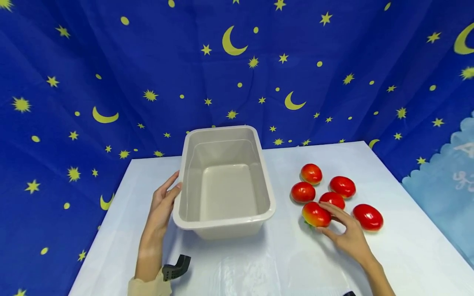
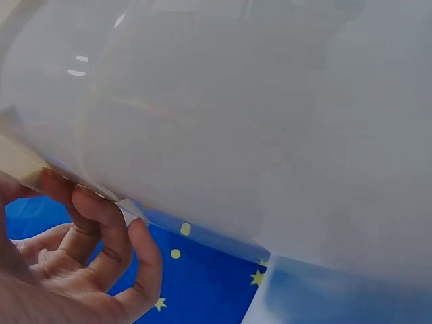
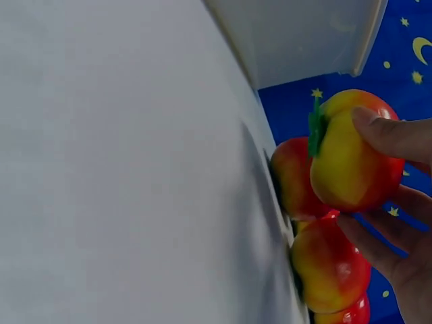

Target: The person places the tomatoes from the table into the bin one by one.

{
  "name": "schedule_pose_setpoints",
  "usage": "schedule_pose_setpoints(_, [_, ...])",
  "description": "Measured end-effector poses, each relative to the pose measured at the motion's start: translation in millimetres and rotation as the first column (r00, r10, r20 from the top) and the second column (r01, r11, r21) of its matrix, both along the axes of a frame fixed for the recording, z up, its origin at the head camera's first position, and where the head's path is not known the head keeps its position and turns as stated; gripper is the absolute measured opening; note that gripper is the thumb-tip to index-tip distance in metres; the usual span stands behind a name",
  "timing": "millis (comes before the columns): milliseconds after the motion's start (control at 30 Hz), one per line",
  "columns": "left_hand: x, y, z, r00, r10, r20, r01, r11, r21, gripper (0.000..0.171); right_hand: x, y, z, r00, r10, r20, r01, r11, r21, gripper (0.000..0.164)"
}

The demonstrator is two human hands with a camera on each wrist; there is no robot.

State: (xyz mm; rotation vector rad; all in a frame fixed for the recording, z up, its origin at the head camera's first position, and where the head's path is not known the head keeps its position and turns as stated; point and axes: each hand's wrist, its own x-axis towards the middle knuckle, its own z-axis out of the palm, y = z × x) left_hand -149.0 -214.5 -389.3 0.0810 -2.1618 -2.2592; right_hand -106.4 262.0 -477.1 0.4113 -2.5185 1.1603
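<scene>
A grey rectangular plastic tub [image 1: 229, 232], its inside bare, stands at the table's middle. My left hand [image 1: 159, 209] grips its left rim; in the left wrist view, curled fingers [image 2: 138, 260] meet the tub's edge. On the right, my right hand [image 1: 349, 234] pinches a glossy red-and-yellow tomato-like fruit [image 3: 344, 169] between thumb and fingers. Its green leafy top points down toward the table. Close behind the held fruit is another red fruit [image 1: 332, 200], partly covered by my fingers.
More red fruits lie around the right hand: one at the back [image 1: 311, 173], one nearer the tub [image 1: 303, 192], one at back right [image 1: 342, 186] and one at right [image 1: 368, 217]. A blue star-and-moon curtain [image 1: 192, 82] hangs behind the white table [image 1: 244, 271].
</scene>
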Motion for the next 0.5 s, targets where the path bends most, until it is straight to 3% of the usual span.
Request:
schedule_pose_setpoints(233, [0.6,0,-1.2,0.999,-0.004,-0.047,0.004,1.000,0.011,0.051,-11.4,-7,17.1,0.997,0.020,-0.079,-0.024,0.998,-0.058,0.071])
schedule_pose_setpoints(500, [-0.3,0,-1.0,0.999,-0.007,-0.050,0.007,1.000,0.002,0.052,-28.5,-23,48.9,0.994,0.071,-0.079,-0.082,0.986,-0.147,0.068])
